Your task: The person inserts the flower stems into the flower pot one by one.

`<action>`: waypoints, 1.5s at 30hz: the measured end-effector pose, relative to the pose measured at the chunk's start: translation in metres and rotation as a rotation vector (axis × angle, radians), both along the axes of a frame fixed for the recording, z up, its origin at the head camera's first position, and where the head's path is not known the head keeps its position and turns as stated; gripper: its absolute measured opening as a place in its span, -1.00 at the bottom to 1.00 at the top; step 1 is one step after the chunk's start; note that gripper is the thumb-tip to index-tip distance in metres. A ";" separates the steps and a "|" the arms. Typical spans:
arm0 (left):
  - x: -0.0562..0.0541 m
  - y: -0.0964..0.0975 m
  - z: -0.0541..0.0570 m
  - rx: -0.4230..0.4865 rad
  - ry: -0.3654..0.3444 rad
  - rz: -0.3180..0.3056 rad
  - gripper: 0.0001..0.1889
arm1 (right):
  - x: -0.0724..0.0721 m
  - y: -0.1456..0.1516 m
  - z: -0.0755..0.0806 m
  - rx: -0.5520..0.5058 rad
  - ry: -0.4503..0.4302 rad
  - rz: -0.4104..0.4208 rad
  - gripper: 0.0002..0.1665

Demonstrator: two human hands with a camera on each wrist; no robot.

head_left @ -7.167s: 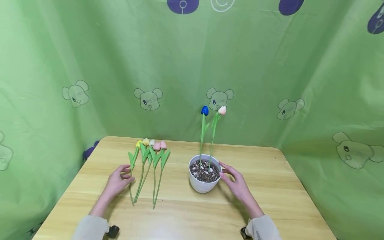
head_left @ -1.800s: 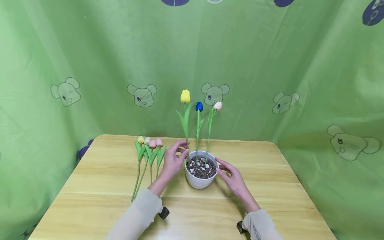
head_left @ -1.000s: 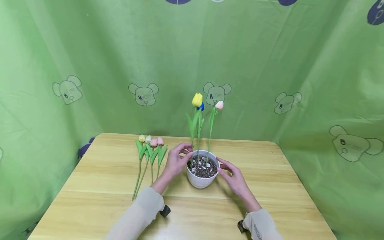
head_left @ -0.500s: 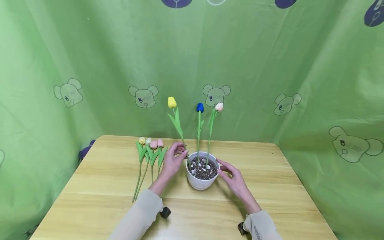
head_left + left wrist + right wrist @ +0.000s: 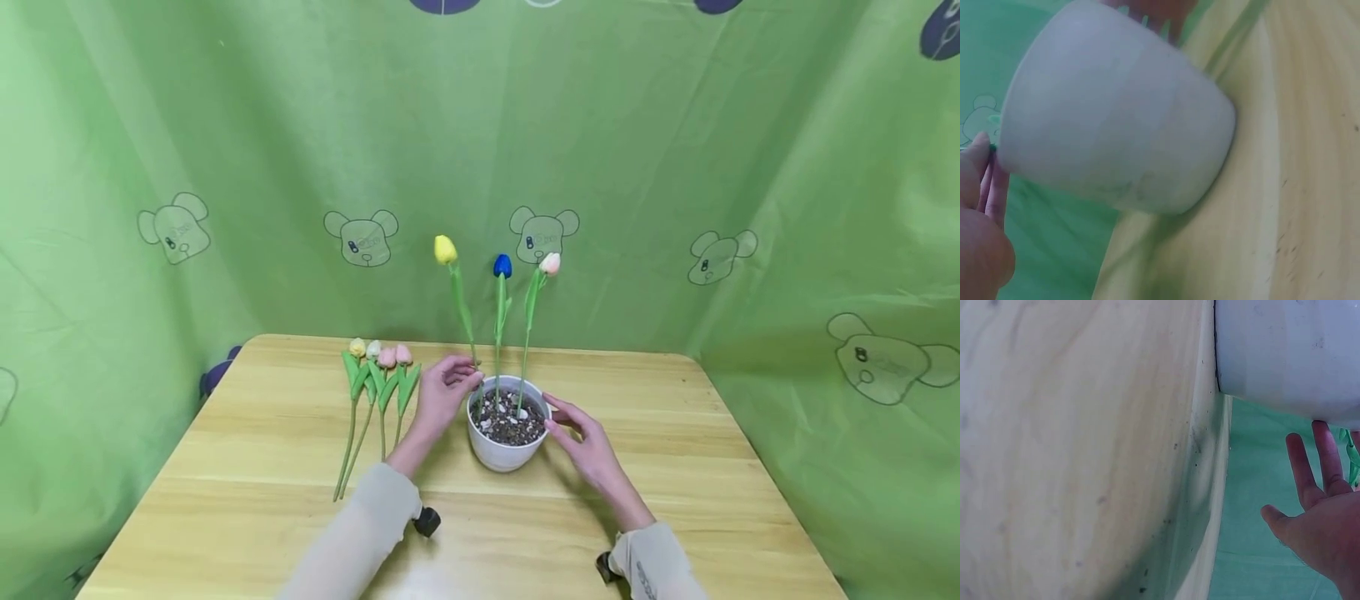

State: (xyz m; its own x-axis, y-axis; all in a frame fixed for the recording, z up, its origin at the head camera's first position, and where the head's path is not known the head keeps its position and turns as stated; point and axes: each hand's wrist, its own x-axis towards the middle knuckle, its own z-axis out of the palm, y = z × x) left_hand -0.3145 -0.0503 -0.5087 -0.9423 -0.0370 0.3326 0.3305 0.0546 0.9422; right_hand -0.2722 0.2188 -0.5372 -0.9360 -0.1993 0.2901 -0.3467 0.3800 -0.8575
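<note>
My left hand (image 5: pixel 441 398) pinches the stem of a yellow tulip (image 5: pixel 446 250) at the pot's left rim. Its stem's lower end stands in the soil, and the flower leans left. The white pot (image 5: pixel 504 456) holds dark soil with pale stones, a blue tulip (image 5: pixel 502 267) and a pale pink tulip (image 5: pixel 550 264). On the pot's right side, the thumb and fingers of my right hand (image 5: pixel 588 450) touch the rim. In the right wrist view that hand's fingers (image 5: pixel 1327 453) look mostly straight, one tip against the pot wall.
Several tulips lie in a row on the wooden table (image 5: pixel 247 450) left of the pot: a cream tulip (image 5: pixel 357 347), a white one and pink ones. My left forearm partly covers their stems. A green curtain (image 5: pixel 637 167) hangs behind the table.
The yellow tulip has gone from the row into the pot in my left hand. It tilted right, then left, and now leans slightly less and has turned. The right hand stays at the pot.
</note>
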 end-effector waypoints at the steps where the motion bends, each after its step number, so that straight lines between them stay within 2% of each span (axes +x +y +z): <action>1: 0.000 0.002 -0.001 -0.012 0.004 0.003 -0.66 | 0.000 0.000 0.000 -0.001 0.000 0.000 -0.44; 6: 0.001 0.006 -0.005 -0.038 0.039 0.026 -0.68 | 0.000 0.000 -0.001 -0.005 -0.008 0.002 -0.44; 13: 0.002 0.008 -0.009 -0.054 0.115 0.011 -0.74 | 0.003 0.001 -0.002 -0.014 -0.008 -0.013 -0.45; 19: 0.007 0.011 -0.014 -0.075 0.102 0.015 -0.77 | 0.007 0.004 -0.004 -0.010 -0.008 -0.005 -0.44; 26: 0.007 0.014 -0.014 -0.121 0.114 0.002 -0.75 | 0.008 0.008 -0.006 -0.020 0.011 -0.004 -0.42; 29: 0.008 0.014 -0.012 -0.149 0.130 -0.001 -0.75 | 0.009 0.008 -0.008 -0.018 0.004 -0.012 -0.42; 32: 0.009 0.012 -0.005 -0.153 0.145 -0.005 -0.75 | 0.008 0.007 -0.006 -0.015 -0.005 -0.016 -0.43; 36: 0.013 0.003 0.009 -0.120 0.138 0.021 -0.78 | 0.004 0.004 0.000 0.001 -0.030 -0.004 -0.42; 39: 0.013 -0.003 0.014 -0.100 0.125 0.049 -0.82 | 0.001 0.002 0.003 0.009 -0.049 0.006 -0.41; 45: 0.009 -0.006 0.014 -0.093 0.086 0.046 -0.83 | 0.002 0.002 0.004 0.009 -0.044 0.003 -0.43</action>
State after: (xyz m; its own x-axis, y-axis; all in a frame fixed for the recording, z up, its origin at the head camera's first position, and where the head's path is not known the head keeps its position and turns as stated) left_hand -0.3059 -0.0560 -0.4947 -0.9083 -0.0444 0.4160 0.4048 0.1577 0.9007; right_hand -0.2704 0.2211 -0.5336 -0.9473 -0.2041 0.2468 -0.3096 0.3869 -0.8686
